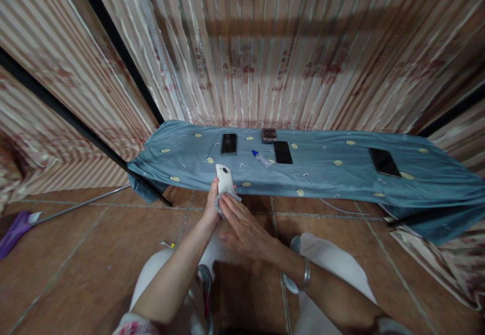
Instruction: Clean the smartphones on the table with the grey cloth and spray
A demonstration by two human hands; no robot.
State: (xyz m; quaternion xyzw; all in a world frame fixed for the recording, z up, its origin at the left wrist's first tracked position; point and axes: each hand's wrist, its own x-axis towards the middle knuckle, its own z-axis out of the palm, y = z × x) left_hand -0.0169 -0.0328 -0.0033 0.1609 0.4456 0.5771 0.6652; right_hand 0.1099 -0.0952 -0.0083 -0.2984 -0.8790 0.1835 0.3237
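Observation:
My left hand (212,204) is wrapped round a white smartphone (224,177), its back with the dark camera lens turned up toward me. Against the lower end of the phone, my right hand (242,224) presses a pale grey cloth (219,206) with its fingertips. Most of the cloth is hidden under the fingers. Both hands are in front of the near edge of a narrow bench draped in blue cloth (197,171). Beyond them on the drape lie a dark square object (229,143) and a clear bottle with a blue cap (263,160).
A black phone (283,152) lies beside a small dark box (269,135) on the drape. Farther right rests another black phone (384,162). Black poles (125,62) slant at the left, before a striped curtain (242,72). A purple-headed broom (17,234) lies on the tiled floor.

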